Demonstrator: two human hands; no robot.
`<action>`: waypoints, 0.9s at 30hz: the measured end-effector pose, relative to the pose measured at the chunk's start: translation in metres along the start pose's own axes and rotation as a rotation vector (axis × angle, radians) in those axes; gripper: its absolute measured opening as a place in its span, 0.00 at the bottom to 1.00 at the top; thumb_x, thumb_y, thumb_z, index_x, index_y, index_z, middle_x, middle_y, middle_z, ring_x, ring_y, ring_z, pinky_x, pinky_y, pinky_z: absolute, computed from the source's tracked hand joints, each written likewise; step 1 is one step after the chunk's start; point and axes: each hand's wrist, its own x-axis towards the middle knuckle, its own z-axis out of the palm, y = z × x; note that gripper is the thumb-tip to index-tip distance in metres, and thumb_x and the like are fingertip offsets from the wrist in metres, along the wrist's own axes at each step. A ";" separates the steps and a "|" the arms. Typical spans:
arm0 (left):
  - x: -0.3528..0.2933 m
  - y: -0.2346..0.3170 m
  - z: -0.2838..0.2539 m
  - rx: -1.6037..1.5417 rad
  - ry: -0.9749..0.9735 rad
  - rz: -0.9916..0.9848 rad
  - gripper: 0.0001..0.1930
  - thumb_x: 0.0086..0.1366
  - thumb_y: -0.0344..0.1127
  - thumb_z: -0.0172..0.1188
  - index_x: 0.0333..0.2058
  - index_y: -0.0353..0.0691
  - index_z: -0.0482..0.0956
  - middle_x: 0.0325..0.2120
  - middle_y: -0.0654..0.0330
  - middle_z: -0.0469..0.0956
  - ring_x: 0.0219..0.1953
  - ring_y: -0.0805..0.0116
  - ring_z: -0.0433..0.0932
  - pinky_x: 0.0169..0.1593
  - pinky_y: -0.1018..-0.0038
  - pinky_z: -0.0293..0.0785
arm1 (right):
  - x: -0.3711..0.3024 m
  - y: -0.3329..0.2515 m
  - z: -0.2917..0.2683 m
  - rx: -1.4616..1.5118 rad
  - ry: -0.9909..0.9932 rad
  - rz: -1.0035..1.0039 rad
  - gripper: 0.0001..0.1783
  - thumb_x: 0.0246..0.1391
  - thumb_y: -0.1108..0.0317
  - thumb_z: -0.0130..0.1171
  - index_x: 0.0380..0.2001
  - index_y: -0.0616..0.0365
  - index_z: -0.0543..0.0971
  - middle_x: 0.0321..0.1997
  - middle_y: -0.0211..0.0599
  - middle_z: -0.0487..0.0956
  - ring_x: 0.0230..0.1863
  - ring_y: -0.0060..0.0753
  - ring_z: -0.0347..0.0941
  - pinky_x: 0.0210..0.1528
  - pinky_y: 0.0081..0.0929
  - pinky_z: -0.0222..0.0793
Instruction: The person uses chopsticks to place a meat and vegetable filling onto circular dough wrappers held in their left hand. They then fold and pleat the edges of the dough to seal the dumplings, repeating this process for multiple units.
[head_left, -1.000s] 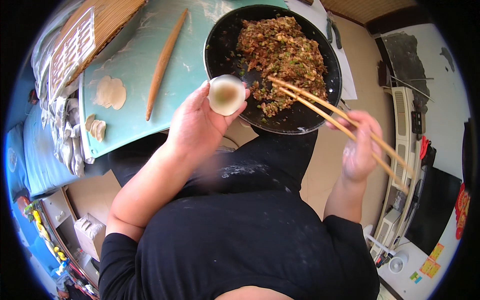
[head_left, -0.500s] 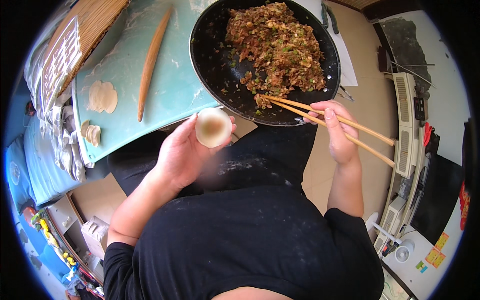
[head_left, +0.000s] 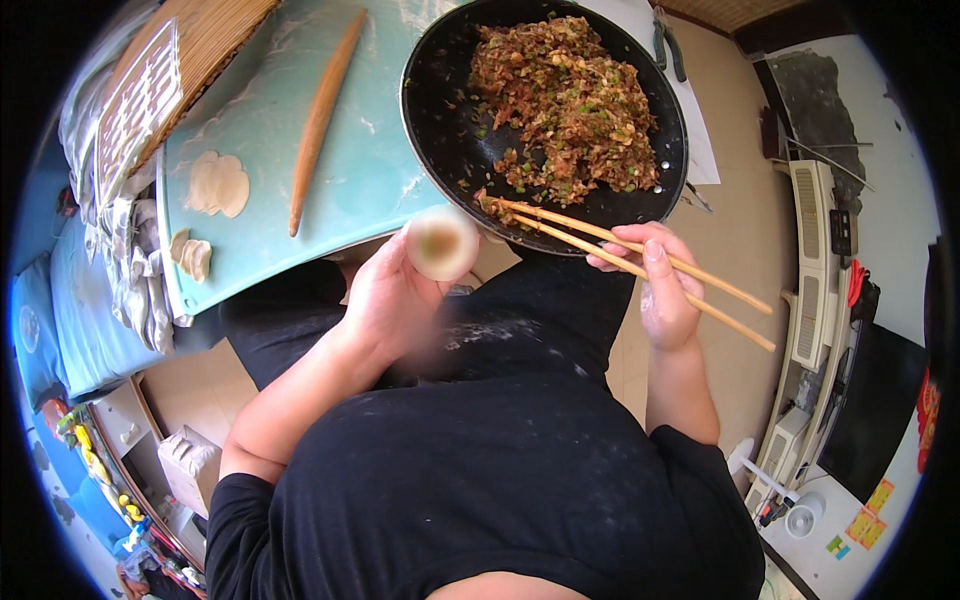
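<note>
My left hand (head_left: 395,290) holds a round white dumpling wrapper (head_left: 463,262) on its fingers, cupped palm-up at the near side of the pan. A blurred brownish-green patch shows in the wrapper's middle. In my right hand (head_left: 662,285) is a pair of wooden chopsticks (head_left: 610,240), closed between thumb and fingers. Their tips pinch a small clump of chopped filling (head_left: 491,206) just inside the pan's near-left rim, close to the wrapper. The black pan (head_left: 440,140) carries a large heap of brown-and-green filling (head_left: 570,105), mostly toward its far side.
A floury teal board (head_left: 270,170) lies left of the pan, with a wooden rolling pin (head_left: 325,125), stacked flat wrappers (head_left: 219,186) and several overlapping dough pieces (head_left: 192,258). A woven tray (head_left: 205,60) stands at far left. Pliers (head_left: 668,45) lie beyond the pan's right rim.
The chopsticks have moved left through the pan toward the wrapper, carrying a clump of filling. The left hand still holds the wrapper. The whole view has shifted slightly.
</note>
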 end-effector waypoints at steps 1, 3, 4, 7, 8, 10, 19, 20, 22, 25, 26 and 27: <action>0.000 0.001 0.000 -0.018 0.022 0.022 0.21 0.70 0.41 0.34 0.53 0.30 0.61 0.50 0.47 0.68 0.54 0.55 0.68 0.56 0.65 0.67 | -0.002 0.002 0.002 0.018 0.003 -0.002 0.17 0.63 0.67 0.39 0.40 0.71 0.73 0.36 0.42 0.71 0.37 0.38 0.76 0.42 0.32 0.75; 0.000 0.003 -0.001 -0.033 0.014 0.081 0.21 0.70 0.41 0.34 0.53 0.30 0.60 0.51 0.47 0.68 0.54 0.55 0.68 0.56 0.66 0.67 | -0.007 0.005 0.007 0.050 0.015 -0.002 0.17 0.63 0.67 0.38 0.41 0.72 0.72 0.36 0.42 0.72 0.37 0.39 0.76 0.43 0.33 0.75; -0.001 0.005 -0.002 -0.041 0.009 0.109 0.21 0.70 0.41 0.34 0.53 0.30 0.60 0.51 0.47 0.67 0.54 0.55 0.68 0.56 0.66 0.67 | -0.009 0.005 0.010 0.068 0.025 0.001 0.17 0.63 0.67 0.38 0.41 0.72 0.72 0.36 0.43 0.72 0.37 0.39 0.76 0.43 0.34 0.75; -0.002 0.011 -0.004 -0.024 0.001 0.150 0.21 0.70 0.41 0.34 0.53 0.30 0.60 0.51 0.46 0.67 0.54 0.55 0.68 0.56 0.66 0.67 | -0.016 0.010 0.016 0.129 0.074 0.016 0.18 0.64 0.66 0.36 0.43 0.71 0.71 0.36 0.45 0.75 0.37 0.41 0.77 0.43 0.34 0.75; -0.002 0.012 -0.004 -0.035 0.010 0.158 0.21 0.70 0.41 0.34 0.53 0.30 0.60 0.51 0.46 0.67 0.54 0.55 0.68 0.57 0.66 0.67 | -0.018 0.010 0.019 0.168 0.098 0.025 0.18 0.64 0.66 0.35 0.43 0.71 0.71 0.36 0.45 0.76 0.37 0.41 0.77 0.43 0.34 0.75; -0.003 0.015 -0.004 -0.024 0.002 0.169 0.21 0.70 0.41 0.34 0.53 0.30 0.60 0.51 0.45 0.67 0.54 0.55 0.68 0.57 0.65 0.67 | -0.021 0.011 0.024 0.216 0.172 0.062 0.19 0.64 0.64 0.34 0.44 0.69 0.70 0.35 0.47 0.78 0.36 0.43 0.77 0.42 0.35 0.75; -0.001 0.033 0.014 0.010 -0.150 0.200 0.22 0.70 0.41 0.33 0.53 0.28 0.60 0.52 0.45 0.66 0.54 0.54 0.68 0.56 0.66 0.67 | -0.009 0.013 0.010 0.659 0.320 0.224 0.20 0.62 0.61 0.38 0.43 0.68 0.71 0.33 0.45 0.77 0.35 0.47 0.77 0.41 0.38 0.74; 0.001 0.035 0.018 0.008 -0.183 0.186 0.22 0.70 0.41 0.33 0.53 0.28 0.60 0.52 0.45 0.66 0.54 0.54 0.68 0.56 0.66 0.67 | -0.007 0.008 0.011 0.634 0.333 0.188 0.20 0.62 0.62 0.37 0.43 0.68 0.71 0.33 0.46 0.77 0.35 0.47 0.77 0.42 0.38 0.74; 0.006 0.034 0.031 0.033 -0.219 0.163 0.22 0.70 0.41 0.34 0.53 0.28 0.60 0.52 0.45 0.66 0.54 0.54 0.68 0.56 0.66 0.67 | -0.003 -0.002 0.015 0.525 0.337 0.080 0.20 0.62 0.62 0.37 0.43 0.68 0.70 0.33 0.46 0.77 0.35 0.47 0.76 0.42 0.39 0.74; 0.012 0.030 0.050 -0.007 -0.180 0.150 0.22 0.70 0.42 0.33 0.52 0.29 0.61 0.51 0.46 0.67 0.54 0.55 0.67 0.57 0.65 0.66 | -0.002 -0.014 0.031 0.266 0.280 -0.137 0.20 0.62 0.62 0.35 0.43 0.69 0.69 0.33 0.48 0.76 0.35 0.48 0.76 0.44 0.41 0.73; 0.013 0.029 0.059 -0.034 -0.142 0.163 0.22 0.70 0.42 0.32 0.52 0.30 0.61 0.51 0.47 0.67 0.54 0.55 0.67 0.57 0.64 0.66 | -0.001 -0.014 0.039 0.151 0.233 -0.230 0.20 0.62 0.61 0.35 0.42 0.69 0.70 0.33 0.48 0.76 0.36 0.46 0.76 0.44 0.39 0.73; 0.014 0.028 0.066 -0.060 -0.106 0.170 0.22 0.70 0.42 0.32 0.52 0.30 0.61 0.50 0.47 0.67 0.54 0.55 0.67 0.57 0.64 0.65 | -0.001 -0.014 0.045 0.033 0.190 -0.322 0.21 0.62 0.61 0.35 0.41 0.68 0.71 0.33 0.48 0.76 0.36 0.45 0.76 0.45 0.38 0.72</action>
